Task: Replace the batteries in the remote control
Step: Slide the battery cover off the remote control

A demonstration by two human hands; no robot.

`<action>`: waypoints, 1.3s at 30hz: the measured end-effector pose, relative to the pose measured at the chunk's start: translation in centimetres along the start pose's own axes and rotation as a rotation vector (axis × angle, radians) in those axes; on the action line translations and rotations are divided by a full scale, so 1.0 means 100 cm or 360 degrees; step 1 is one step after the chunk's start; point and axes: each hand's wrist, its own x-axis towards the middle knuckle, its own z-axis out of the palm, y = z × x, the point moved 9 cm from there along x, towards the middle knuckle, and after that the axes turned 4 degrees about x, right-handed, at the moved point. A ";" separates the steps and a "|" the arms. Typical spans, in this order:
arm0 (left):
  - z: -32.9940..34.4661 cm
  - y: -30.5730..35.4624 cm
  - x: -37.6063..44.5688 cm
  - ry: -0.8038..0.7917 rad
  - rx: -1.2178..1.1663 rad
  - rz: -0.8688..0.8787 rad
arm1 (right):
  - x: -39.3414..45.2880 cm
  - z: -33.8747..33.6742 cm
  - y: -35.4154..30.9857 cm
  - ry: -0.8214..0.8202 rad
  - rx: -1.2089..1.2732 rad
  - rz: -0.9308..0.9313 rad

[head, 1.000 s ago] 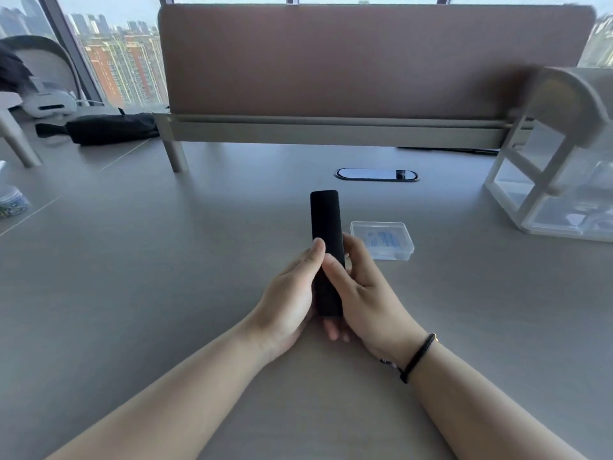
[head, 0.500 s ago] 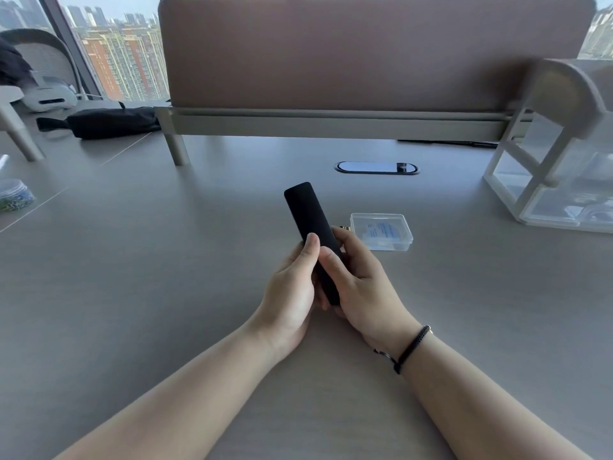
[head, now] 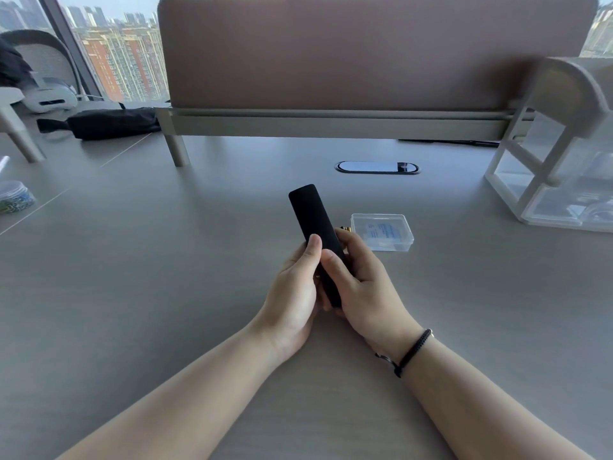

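Observation:
A slim black remote control (head: 311, 216) is held over the grey desk, its plain back facing me and its far end leaning left. My left hand (head: 295, 290) grips its lower left side, thumb pressed on the back. My right hand (head: 361, 287) wraps the lower right side, thumb beside the left one. A small gold-tipped object (head: 345, 229), perhaps a battery, peeks out behind my right fingers. Just right of it lies a clear plastic case (head: 383, 231) with a blue label inside.
A brown partition screen (head: 365, 54) on a rail closes the desk's far side. A cable port (head: 377, 168) sits in the desk surface. A white-framed clear organiser (head: 557, 167) stands at right. A black folded umbrella (head: 112, 122) and a jar (head: 13, 197) are at left.
The remote's far end has swung from straight ahead to leaning left, and both hands moved slightly up with it. Their grip is otherwise the same.

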 end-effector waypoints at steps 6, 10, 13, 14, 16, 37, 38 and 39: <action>0.000 0.010 -0.005 0.0075 0.0045 0.0097 | -0.003 0.002 0.000 0.0034 -0.0006 -0.0017; -0.020 0.025 -0.008 0.0315 -0.0028 0.0139 | -0.008 0.010 0.003 -0.0076 -0.0105 0.0064; -0.031 0.031 -0.008 0.0448 0.0089 0.0205 | -0.009 0.007 0.001 -0.0063 -0.0261 0.0077; -0.032 0.031 -0.008 0.0479 0.0131 0.0202 | -0.008 0.005 0.002 -0.0039 -0.0231 0.0072; -0.031 0.030 -0.006 0.0476 0.0180 0.0177 | -0.005 0.001 0.002 0.0004 -0.0151 0.0054; 0.005 0.023 -0.008 -0.0098 0.0300 0.0091 | 0.004 -0.012 0.005 0.0103 -0.0072 0.0153; 0.006 0.024 -0.008 -0.0112 0.0277 0.0087 | 0.004 -0.012 0.005 0.0107 -0.0087 0.0145; 0.006 0.024 -0.008 -0.0121 0.0255 0.0084 | 0.004 -0.011 0.005 0.0109 -0.0104 0.0137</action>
